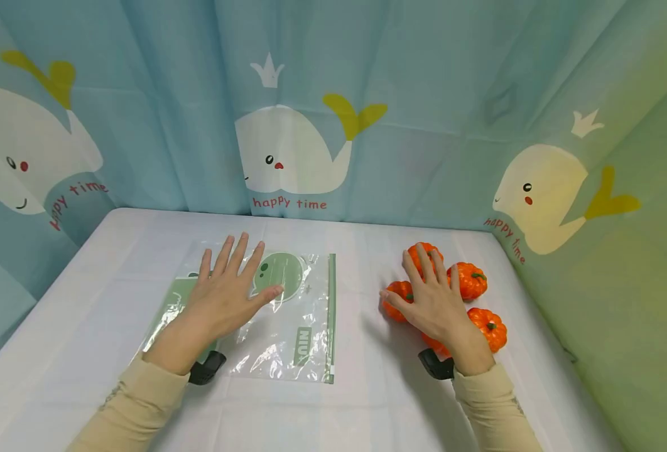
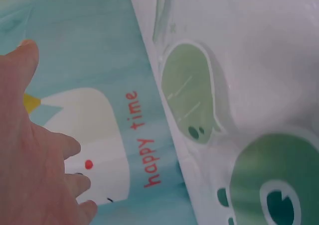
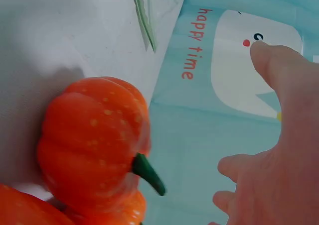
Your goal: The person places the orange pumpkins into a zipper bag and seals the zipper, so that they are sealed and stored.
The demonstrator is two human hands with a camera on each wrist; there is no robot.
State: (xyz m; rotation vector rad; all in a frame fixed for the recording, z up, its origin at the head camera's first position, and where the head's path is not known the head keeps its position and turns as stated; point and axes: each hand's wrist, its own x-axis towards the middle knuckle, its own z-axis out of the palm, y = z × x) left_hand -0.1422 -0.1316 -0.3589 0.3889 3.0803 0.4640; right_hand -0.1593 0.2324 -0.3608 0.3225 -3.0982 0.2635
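My left hand [image 1: 224, 295] is spread with straight fingers above a clear plastic zip bag [image 1: 277, 339] printed with green shapes. The bag lies flat on the table, its green zip strip at the right; in the left wrist view the bag [image 2: 259, 75] appears beyond the fingers. On the other side, my right hand [image 1: 436, 301] spreads over a cluster of several small orange pumpkins [image 1: 488, 329] with green stems, partly hiding some. One pumpkin [image 3: 94, 140] shows large in the right wrist view, apart from the fingers. Neither hand holds anything.
A white cloth covers the table [image 1: 362, 402]. Behind and beside it hangs a blue-green curtain [image 1: 424, 169] with whale prints. Black wrist straps [image 1: 208, 368] show below both hands.
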